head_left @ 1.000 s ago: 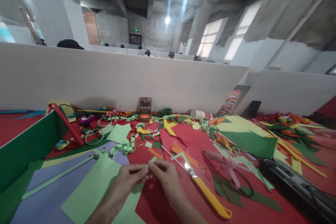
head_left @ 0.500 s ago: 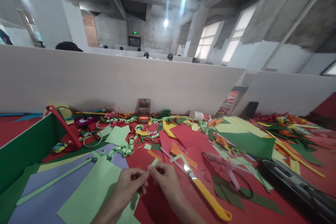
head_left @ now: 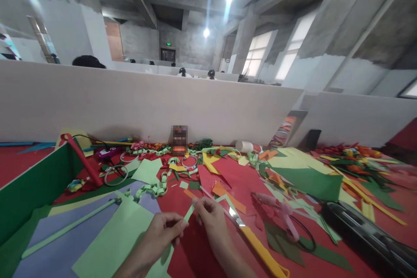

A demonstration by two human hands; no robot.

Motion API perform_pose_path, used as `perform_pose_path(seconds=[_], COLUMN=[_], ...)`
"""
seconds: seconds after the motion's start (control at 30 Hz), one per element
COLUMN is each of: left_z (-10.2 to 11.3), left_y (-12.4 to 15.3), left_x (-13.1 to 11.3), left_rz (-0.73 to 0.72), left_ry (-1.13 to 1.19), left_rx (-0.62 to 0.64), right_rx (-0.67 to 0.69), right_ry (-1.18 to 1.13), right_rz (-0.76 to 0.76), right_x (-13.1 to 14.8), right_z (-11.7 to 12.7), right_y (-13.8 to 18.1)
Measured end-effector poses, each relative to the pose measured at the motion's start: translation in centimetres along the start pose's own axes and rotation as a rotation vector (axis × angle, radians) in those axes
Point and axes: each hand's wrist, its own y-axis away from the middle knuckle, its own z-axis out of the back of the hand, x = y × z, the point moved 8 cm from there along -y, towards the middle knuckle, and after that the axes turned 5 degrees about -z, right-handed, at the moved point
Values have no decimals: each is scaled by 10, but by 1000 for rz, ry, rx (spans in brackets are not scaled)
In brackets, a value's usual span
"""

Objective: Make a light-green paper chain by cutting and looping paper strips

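Observation:
A narrow light green paper strip is stretched between my two hands above the red table. My left hand pinches its lower end with thumb and fingers closed. My right hand pinches its upper end. Right of that hand lies a craft knife with a yellow handle, blade pointing to the far left. A light green paper chain lies just beyond my hands. A large light green sheet is under my left forearm.
Coloured paper scraps, rings and strips cover the red table. A green box wall stands at the left. A pink glue gun and a black device lie at the right. A white partition closes the far edge.
My hands have drawn apart, and the green strip is now pulled out straight between them; before they were pinched together on it. The view shifted slightly.

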Motion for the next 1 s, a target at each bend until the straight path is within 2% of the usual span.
perform_pose_path(seconds=[0.17, 0.3, 0.5, 0.73, 0.9, 1.0], left_z=[-4, -4, 7, 7, 19, 18], left_y=[2, 1, -1, -3, -4, -5], left_x=[-9, -9, -1, 12, 6, 5], left_rz=[-31, 0, 1, 95, -17, -22], left_ry=[57, 262, 448, 530, 350, 204], left_rx=[23, 1, -131, -115, -221, -198], right_rx=[-18, 93, 144, 217, 207, 226], right_ry=[87, 253, 370, 166, -66, -142], right_rz=[143, 288, 290, 213, 80, 52], right_x=[20, 39, 30, 21, 4, -3], right_z=[3, -11, -25, -38, -37, -38], right_y=[8, 22, 28, 30, 21, 18])
